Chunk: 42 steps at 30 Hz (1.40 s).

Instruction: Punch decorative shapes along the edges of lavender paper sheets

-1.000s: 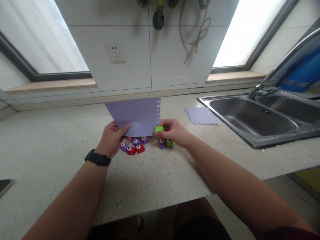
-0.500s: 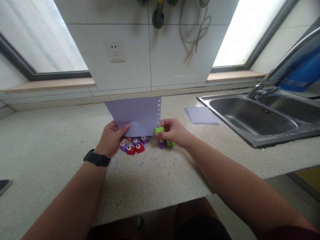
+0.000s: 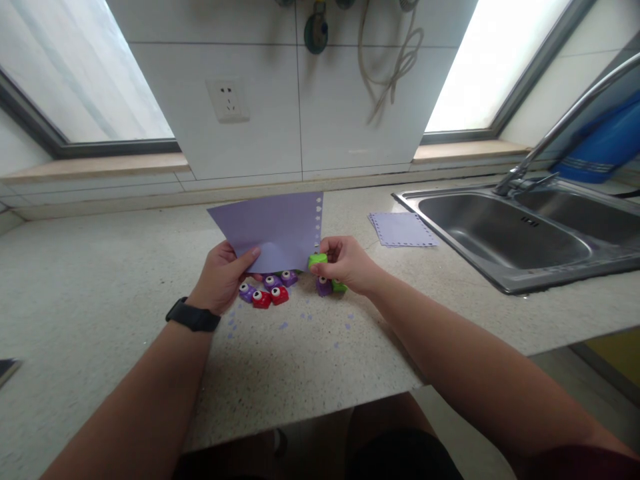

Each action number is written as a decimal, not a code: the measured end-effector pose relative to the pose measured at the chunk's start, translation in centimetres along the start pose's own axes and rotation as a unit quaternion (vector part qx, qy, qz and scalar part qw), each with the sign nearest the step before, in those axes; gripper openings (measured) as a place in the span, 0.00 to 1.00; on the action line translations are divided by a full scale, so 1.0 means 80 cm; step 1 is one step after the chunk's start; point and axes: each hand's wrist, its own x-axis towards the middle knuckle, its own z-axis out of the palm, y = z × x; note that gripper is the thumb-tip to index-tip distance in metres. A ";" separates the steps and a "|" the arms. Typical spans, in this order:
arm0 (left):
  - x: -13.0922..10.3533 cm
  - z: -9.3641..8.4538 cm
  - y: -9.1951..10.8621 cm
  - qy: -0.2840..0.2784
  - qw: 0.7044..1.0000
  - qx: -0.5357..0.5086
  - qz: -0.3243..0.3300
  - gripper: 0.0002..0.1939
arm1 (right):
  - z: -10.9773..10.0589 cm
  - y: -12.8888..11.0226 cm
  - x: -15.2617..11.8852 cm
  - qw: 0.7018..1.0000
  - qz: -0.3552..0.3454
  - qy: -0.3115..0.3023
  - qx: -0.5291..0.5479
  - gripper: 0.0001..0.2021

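Note:
A purple sheet of paper (image 3: 273, 230) is pinched at its near left part by my left hand (image 3: 223, 277), thumb on top. Cut-out shapes run down the sheet's right edge. At the near right corner, my right hand (image 3: 350, 263) is closed around a lime-green craft punch (image 3: 318, 261), which sits against that edge. Below the paper lie several purple and red punches, among them a red punch (image 3: 280, 295) and a purple punch (image 3: 247, 292). Under my right hand stand another purple punch (image 3: 323, 287) and a green punch (image 3: 339, 287), partly hidden.
Small purple paper bits (image 3: 284, 325) are scattered on the speckled counter (image 3: 300, 373). A stack of purple sheets (image 3: 403, 230) with punched edges lies by the steel sink (image 3: 505, 233). A wall socket (image 3: 227, 100) and a hanging cord (image 3: 400, 67) are behind.
Almost nothing differs. The paper's far left corner has dipped slightly, and the whole view has shifted a little. Both hands keep their grips.

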 end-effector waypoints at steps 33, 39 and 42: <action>0.009 -0.009 -0.005 0.027 0.999 0.012 0.016 0.21 | -0.031 0.002 0.014 0.998 -0.022 0.047 0.040 0.14; 0.012 -0.011 -0.007 0.035 0.999 -0.011 0.021 0.21 | -0.035 0.009 0.018 0.997 -0.031 0.060 0.027 0.14; 0.014 -0.010 -0.007 0.048 0.998 -0.025 0.019 0.22 | -0.034 0.008 0.017 0.997 -0.034 0.063 0.005 0.15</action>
